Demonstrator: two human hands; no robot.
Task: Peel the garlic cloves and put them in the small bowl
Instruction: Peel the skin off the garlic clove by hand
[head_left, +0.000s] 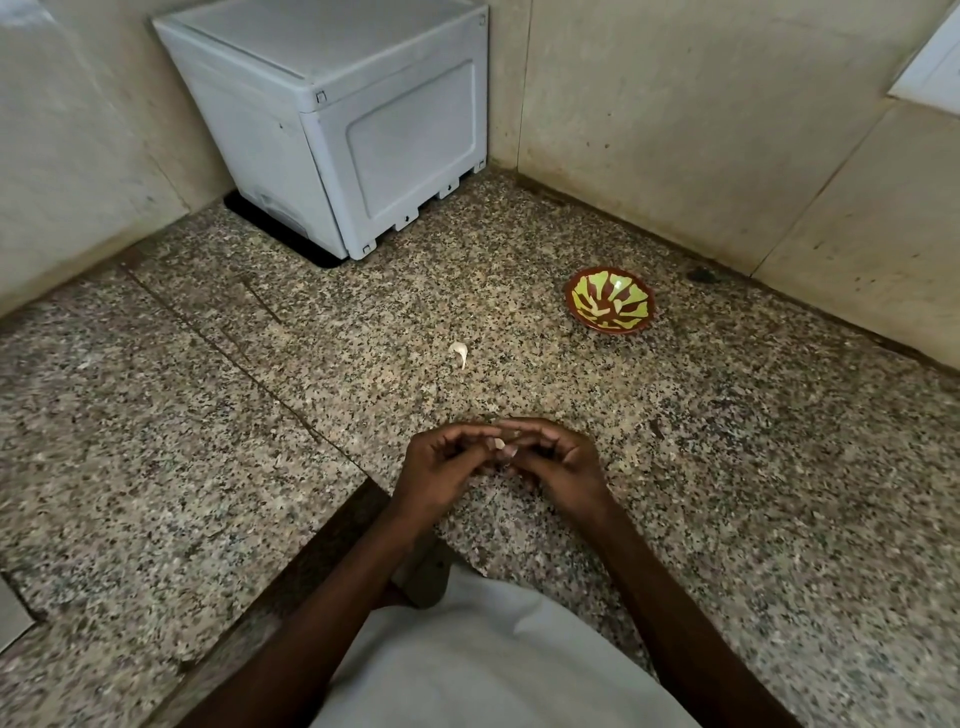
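My left hand (441, 462) and my right hand (558, 460) meet fingertip to fingertip low over the speckled granite counter (727, 467). Between the fingertips a small pale garlic clove (500, 444) shows, mostly hidden by the fingers. Another whitish garlic clove (460, 352) lies loose on the counter beyond my hands. The small bowl (610, 300), brown with a yellow-green pattern, stands at the back right near the wall, and nothing shows inside it.
A grey-white box-shaped appliance (343, 119) fills the back corner. Tiled walls (701, 114) close the counter at the back and right. The counter's dark front edge (291, 566) runs diagonally below my left forearm.
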